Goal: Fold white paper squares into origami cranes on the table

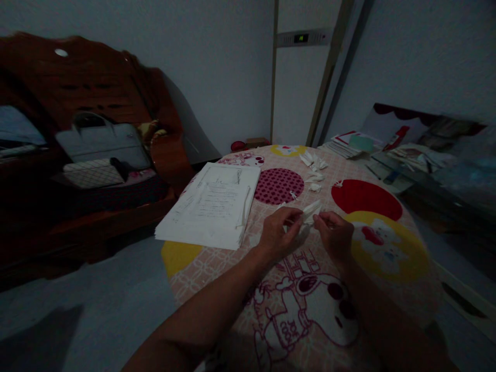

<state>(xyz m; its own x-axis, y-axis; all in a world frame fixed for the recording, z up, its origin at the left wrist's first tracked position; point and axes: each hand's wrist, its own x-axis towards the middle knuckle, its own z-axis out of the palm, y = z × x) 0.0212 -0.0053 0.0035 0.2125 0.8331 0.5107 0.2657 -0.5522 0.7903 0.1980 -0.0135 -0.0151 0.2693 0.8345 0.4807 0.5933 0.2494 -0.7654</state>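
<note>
Paper (311,210), white, thin and apparently folded, is sitting between two bare hands at the middle of a round, cloth-covered counter (217,264). The left hand (282,227) is holding the paper's left side, its grip pinching with thumb and fingers pressed together. The right hand (335,235) is meeting the lower right edge, its grip also pinching, thumb against fingertip. Dim light is hiding the exact folds, and whether the paper is touching the cloth or hovering just above it is impossible to tell. Small white pieces (313,162) are lying loose beyond the fingers, and a stack of printed sheets (211,206) is resting to the left, near the left forearm. Good handling here is probably depending on a light touch: the left grip is best steadying one side while the right grip is working near the edge, since hard pulling is likely risking a tear or a stray crease. Both forearms are reaching in low, so the left elbow is best staying clear of the stack, and sudden puffs of air are possibly scattering the loose pieces.
</note>
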